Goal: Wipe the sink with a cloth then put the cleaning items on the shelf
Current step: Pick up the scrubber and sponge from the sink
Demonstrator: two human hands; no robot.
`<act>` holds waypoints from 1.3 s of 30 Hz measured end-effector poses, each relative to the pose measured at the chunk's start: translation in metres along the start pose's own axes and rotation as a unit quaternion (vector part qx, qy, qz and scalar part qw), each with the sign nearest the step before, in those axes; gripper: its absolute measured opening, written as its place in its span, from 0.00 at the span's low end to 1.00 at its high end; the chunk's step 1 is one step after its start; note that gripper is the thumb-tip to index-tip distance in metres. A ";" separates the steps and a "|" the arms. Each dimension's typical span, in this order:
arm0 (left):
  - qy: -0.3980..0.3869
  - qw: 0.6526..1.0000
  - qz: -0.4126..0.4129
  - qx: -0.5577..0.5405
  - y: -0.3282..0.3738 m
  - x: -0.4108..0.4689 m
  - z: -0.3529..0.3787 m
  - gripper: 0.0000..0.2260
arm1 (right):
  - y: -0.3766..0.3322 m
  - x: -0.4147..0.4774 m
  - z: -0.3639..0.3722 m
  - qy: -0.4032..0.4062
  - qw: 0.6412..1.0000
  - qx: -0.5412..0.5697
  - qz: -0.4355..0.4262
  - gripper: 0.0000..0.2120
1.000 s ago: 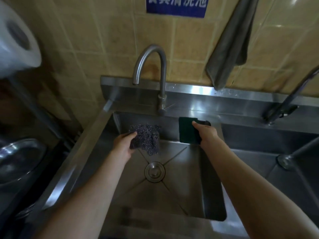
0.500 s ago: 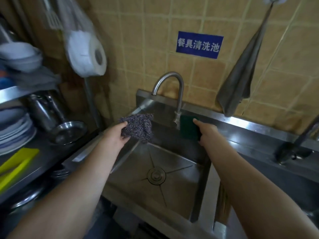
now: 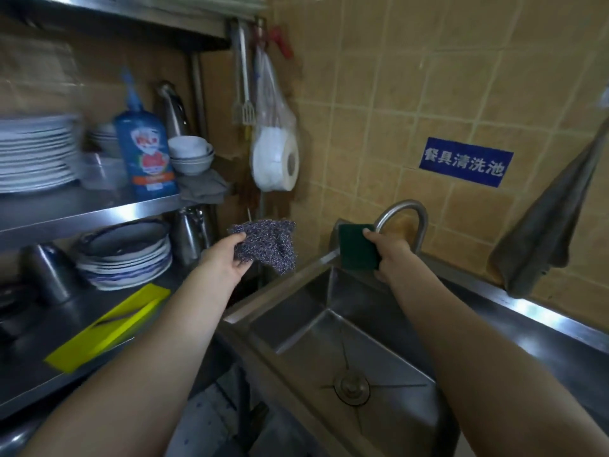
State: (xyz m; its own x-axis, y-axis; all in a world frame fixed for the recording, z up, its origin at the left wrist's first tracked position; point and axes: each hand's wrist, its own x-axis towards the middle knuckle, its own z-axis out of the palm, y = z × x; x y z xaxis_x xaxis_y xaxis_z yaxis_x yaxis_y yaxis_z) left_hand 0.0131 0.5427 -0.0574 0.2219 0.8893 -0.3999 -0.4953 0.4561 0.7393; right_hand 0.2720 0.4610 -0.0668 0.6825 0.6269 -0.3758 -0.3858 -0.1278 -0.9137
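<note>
Now lifting scourer, pinched in left hand, and sponge, clasped in right hand, from sink below toward shelf at left, seemingly ending wiping.

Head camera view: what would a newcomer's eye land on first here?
Two bare arms reach forward: the left hand grips a purple mesh scourer near the left rim of the steel sink, and the right hand holds a green sponge beside the tap. To the left, a shelf carries stacked plates and a blue bottle.
</note>
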 end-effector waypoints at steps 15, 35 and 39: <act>0.071 0.992 0.103 0.018 0.153 0.023 -0.121 0.07 | 0.018 -0.007 0.224 -0.114 0.992 -0.056 -0.021 0.23; 0.195 0.970 0.143 0.016 0.255 0.113 -0.224 0.08 | 0.065 0.060 0.489 -0.285 0.953 -0.093 -0.042 0.23; 0.202 0.970 0.123 0.053 0.283 0.146 -0.231 0.07 | 0.066 0.073 0.534 -0.303 0.945 -0.097 -0.073 0.38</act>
State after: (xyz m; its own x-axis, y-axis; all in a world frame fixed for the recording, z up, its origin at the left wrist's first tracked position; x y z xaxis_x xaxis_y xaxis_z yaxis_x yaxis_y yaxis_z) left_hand -0.2889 0.7938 -0.0319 -0.2497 0.8961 -0.3671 -0.3972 0.2509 0.8828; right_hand -0.0353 0.9092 -0.0717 0.2159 0.9665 -0.1386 -0.1540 -0.1064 -0.9823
